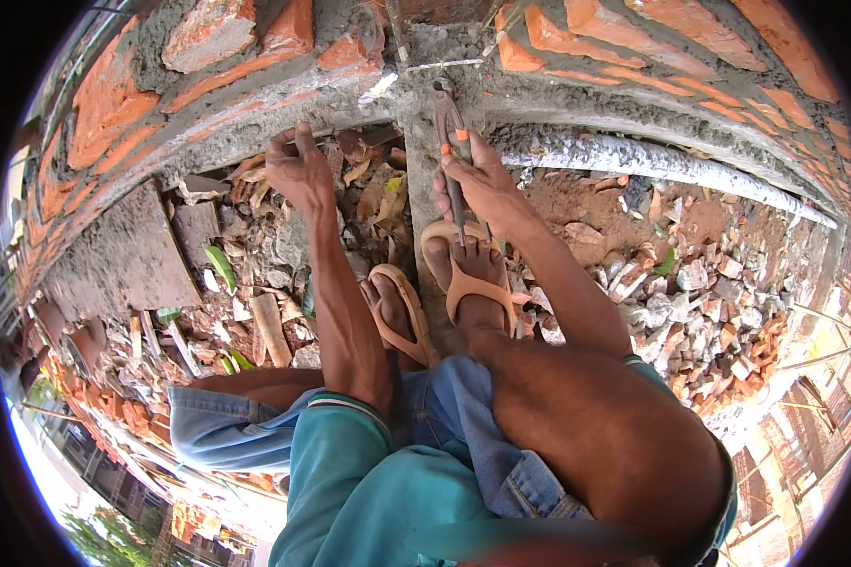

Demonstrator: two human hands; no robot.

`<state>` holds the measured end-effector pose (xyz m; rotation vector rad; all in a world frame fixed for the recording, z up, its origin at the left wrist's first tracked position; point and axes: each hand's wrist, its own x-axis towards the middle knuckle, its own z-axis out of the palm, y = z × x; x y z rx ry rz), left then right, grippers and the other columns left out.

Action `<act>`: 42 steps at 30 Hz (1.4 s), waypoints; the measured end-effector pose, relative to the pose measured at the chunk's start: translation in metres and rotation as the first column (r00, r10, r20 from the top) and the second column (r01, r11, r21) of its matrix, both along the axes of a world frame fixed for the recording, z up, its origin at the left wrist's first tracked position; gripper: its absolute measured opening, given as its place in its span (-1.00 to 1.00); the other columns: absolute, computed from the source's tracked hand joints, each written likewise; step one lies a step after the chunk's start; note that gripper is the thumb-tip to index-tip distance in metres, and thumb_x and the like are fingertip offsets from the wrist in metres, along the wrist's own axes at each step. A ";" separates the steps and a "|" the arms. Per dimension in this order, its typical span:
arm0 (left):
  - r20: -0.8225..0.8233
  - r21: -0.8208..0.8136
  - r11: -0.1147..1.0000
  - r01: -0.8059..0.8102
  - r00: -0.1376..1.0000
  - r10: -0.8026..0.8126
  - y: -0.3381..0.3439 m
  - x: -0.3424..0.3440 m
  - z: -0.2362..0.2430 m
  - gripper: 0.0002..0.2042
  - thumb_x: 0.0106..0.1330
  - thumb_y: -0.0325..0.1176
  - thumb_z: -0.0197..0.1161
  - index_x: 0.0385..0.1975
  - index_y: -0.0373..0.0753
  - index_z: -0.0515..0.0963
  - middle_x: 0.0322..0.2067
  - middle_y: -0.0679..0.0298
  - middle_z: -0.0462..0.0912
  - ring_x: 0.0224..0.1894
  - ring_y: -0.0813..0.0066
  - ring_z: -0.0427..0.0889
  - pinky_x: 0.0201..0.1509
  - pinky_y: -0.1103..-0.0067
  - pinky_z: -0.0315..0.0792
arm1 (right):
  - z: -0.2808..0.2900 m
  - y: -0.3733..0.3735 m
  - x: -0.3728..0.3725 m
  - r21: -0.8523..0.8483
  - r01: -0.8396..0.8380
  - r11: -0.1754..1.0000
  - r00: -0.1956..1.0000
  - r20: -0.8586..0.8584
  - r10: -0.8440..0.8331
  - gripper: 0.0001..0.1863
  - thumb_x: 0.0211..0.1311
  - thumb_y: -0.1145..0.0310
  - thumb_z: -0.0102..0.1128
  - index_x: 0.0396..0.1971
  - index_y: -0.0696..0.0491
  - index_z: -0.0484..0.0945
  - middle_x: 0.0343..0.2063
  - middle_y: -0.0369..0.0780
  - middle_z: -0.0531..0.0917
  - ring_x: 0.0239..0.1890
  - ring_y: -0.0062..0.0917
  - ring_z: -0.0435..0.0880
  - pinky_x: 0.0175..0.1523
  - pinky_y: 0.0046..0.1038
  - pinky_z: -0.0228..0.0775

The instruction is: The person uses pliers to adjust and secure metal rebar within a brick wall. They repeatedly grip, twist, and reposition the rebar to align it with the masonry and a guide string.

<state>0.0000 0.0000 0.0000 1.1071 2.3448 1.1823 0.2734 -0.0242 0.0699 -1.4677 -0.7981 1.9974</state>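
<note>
My right hand (pixel 477 180) grips long dark pincers (pixel 449 118) with orange bands, their jaws pointing up at the top of a narrow concrete strip (pixel 411 170) beside some thin steel rods (pixel 399 38) and a short crossbar (pixel 444 64). To the left, my left hand (pixel 298 165) is raised near the mortar ledge with fingers curled together; whatever they may hold is too small to make out. Both my feet in tan sandals (pixel 473 293) are below my hands, the right one on the strip.
Brick walls (pixel 633 38) with rough mortar curve across the top. A pale pipe (pixel 652 161) runs along the right wall's base. Rubble (pixel 690 293), dry leaves and a flat grey slab (pixel 123 255) cover the ground on both sides of the concrete strip.
</note>
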 end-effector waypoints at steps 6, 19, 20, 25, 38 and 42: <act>0.388 0.275 0.910 -0.311 0.902 0.191 -0.016 -0.034 0.039 -0.89 0.49 -0.41 0.31 -0.21 -0.31 0.57 -0.62 0.33 0.56 -0.66 0.70 0.38 -0.65 0.65 0.20 | 0.005 -0.011 -0.013 0.046 0.242 0.969 0.970 -0.045 -0.240 -0.78 0.66 0.22 0.01 0.06 0.00 0.29 -0.43 -0.26 0.59 -0.55 -0.54 0.62 -0.51 -0.44 0.54; 0.568 0.370 0.922 -0.114 0.813 -0.127 0.010 0.048 0.087 -0.88 0.48 -0.37 0.35 -0.22 -0.28 0.62 -0.55 0.37 0.54 -0.56 0.65 0.45 -0.54 0.63 0.35 | 0.002 -0.033 -0.006 0.007 0.083 0.997 0.979 -0.190 -0.080 -0.69 0.59 0.08 0.13 -0.08 0.03 0.38 -0.48 -0.25 0.61 -0.61 -0.55 0.64 -0.59 -0.47 0.60; 0.562 0.384 0.916 -0.119 0.817 -0.130 0.008 0.046 0.095 -0.88 0.48 -0.36 0.35 -0.21 -0.28 0.62 -0.55 0.37 0.54 -0.56 0.65 0.45 -0.54 0.64 0.34 | 0.007 -0.034 -0.015 0.045 0.250 0.967 0.956 -0.169 -0.240 -0.69 0.59 0.09 0.13 -0.07 0.03 0.39 -0.48 -0.24 0.61 -0.61 -0.54 0.64 -0.59 -0.46 0.60; 0.595 0.420 0.885 -0.202 0.798 -0.100 0.010 0.048 0.113 -0.85 0.50 -0.34 0.34 -0.19 -0.29 0.62 -0.57 0.36 0.57 -0.60 0.68 0.44 -0.57 0.69 0.31 | 0.008 -0.009 -0.025 -0.151 0.194 0.969 0.953 -0.206 -0.223 -0.71 0.59 0.11 0.13 -0.05 0.02 0.38 -0.48 -0.23 0.61 -0.60 -0.52 0.65 -0.58 -0.42 0.61; 0.596 0.445 0.895 -0.042 0.759 -0.261 0.008 0.068 0.133 -0.84 0.51 -0.36 0.32 -0.13 -0.34 0.61 -0.57 0.35 0.58 -0.61 0.69 0.44 -0.53 0.69 0.35 | 0.037 -0.005 -0.025 -0.198 0.062 0.978 0.982 -0.165 -0.096 -0.74 0.59 0.13 0.14 -0.06 0.00 0.38 -0.49 -0.24 0.62 -0.58 -0.51 0.65 -0.56 -0.42 0.57; 0.591 0.406 0.909 -0.090 0.785 -0.186 0.004 0.074 0.134 -0.83 0.50 -0.31 0.34 -0.14 -0.30 0.62 -0.53 0.36 0.56 -0.54 0.65 0.45 -0.47 0.67 0.35 | 0.004 -0.020 -0.038 0.005 0.526 0.850 0.824 -0.253 -0.508 -0.72 0.60 0.13 0.13 -0.02 0.02 0.36 -0.48 -0.23 0.62 -0.58 -0.48 0.65 -0.56 -0.39 0.59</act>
